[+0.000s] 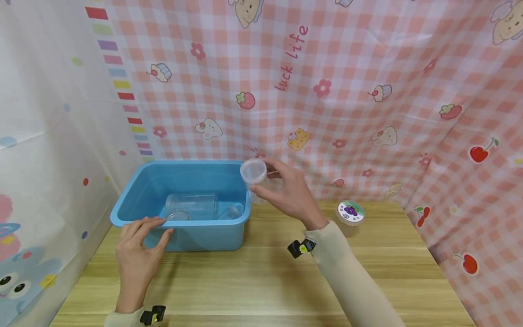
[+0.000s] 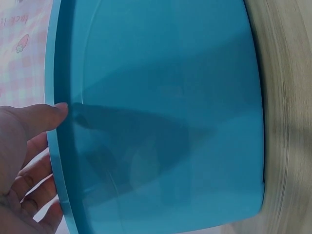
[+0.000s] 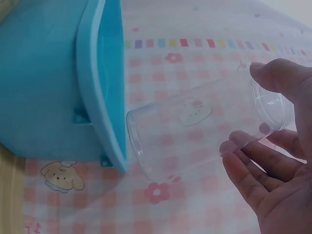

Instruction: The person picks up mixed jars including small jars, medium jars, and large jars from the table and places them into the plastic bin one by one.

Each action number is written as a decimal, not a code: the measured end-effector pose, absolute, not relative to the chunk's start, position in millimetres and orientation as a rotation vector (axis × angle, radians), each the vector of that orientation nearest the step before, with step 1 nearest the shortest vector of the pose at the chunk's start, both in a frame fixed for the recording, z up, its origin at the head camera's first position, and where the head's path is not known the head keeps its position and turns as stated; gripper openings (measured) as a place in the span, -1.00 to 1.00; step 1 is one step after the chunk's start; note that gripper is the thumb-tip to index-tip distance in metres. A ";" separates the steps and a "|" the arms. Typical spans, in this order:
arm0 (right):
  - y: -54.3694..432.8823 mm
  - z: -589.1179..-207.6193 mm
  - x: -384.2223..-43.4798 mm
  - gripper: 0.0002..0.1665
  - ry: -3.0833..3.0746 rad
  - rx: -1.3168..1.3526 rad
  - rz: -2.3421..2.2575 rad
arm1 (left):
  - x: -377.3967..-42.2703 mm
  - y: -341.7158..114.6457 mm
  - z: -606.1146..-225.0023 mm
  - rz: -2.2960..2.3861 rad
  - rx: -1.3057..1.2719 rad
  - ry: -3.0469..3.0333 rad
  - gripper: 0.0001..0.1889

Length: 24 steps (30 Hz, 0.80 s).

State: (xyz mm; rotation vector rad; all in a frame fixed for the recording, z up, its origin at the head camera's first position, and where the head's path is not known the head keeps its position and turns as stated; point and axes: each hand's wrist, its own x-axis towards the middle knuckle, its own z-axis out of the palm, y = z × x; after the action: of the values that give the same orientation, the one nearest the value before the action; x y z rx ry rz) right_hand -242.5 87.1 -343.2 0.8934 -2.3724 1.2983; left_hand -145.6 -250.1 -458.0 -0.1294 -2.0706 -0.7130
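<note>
My right hand (image 1: 292,190) grips a clear cylindrical plastic jar (image 3: 190,126) near its lidded end, thumb on one side and fingers on the other. Its translucent lid (image 1: 254,170) faces up in the head view, just beyond the right end of a blue plastic tub (image 1: 212,236). At the tub's front left, my left hand (image 1: 139,250) holds the rim, the thumb (image 2: 58,113) on the outer side and the fingers past the edge. Inside the tub lie another clear jar (image 1: 196,205) on its side and other clear containers (image 1: 231,212), partly hidden by the front wall.
To the right on the wooden table (image 1: 261,290) stands a clear jar with a printed grape label (image 1: 350,212) on its lid. A pink checked cloth (image 1: 286,113) hangs behind, and a white patterned cloth (image 1: 53,113) hangs at the left.
</note>
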 end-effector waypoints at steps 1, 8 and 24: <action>85.5 -341.0 -242.7 -0.31 -2.374 0.905 1.286 | -145.6 -250.1 -458.0 -0.714 -0.126 -2.073 -0.63; 74.4 -325.8 -243.0 -0.31 -2.366 1.011 1.197 | -145.6 -249.5 -457.4 -0.717 -0.110 -2.085 -0.65; 45.8 -313.8 -250.5 -0.29 -2.554 1.144 0.883 | -145.1 -248.7 -457.3 -0.723 -0.097 -2.084 -0.69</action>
State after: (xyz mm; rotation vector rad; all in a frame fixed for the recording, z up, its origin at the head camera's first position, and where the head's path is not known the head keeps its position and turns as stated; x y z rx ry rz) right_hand -250.5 45.8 -313.8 1.1436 -2.5541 0.8834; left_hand -145.1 -248.7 -457.3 -0.0972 -2.0837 -0.7226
